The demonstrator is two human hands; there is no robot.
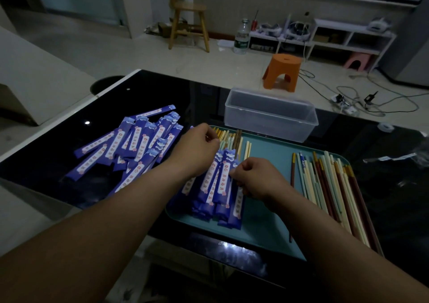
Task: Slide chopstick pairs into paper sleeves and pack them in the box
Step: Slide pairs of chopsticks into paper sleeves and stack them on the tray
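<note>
The sleeved pairs (216, 186) lie bunched on the tray (262, 223), at 9 o'clock of its centre. Their exposed tips are pinched by the left hand (199, 144) at 12 o'clock, and their edge by the right hand (253, 179) at 3 o'clock. Gathering for packing is judged in hand. Next, they must be lifted together to the box (269, 114) at 1 o'clock.

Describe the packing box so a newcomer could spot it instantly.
Start at the teal tray on the black table. At the tray's far edge sits the box: a long, clear plastic tub, the only see-through container there.
</note>
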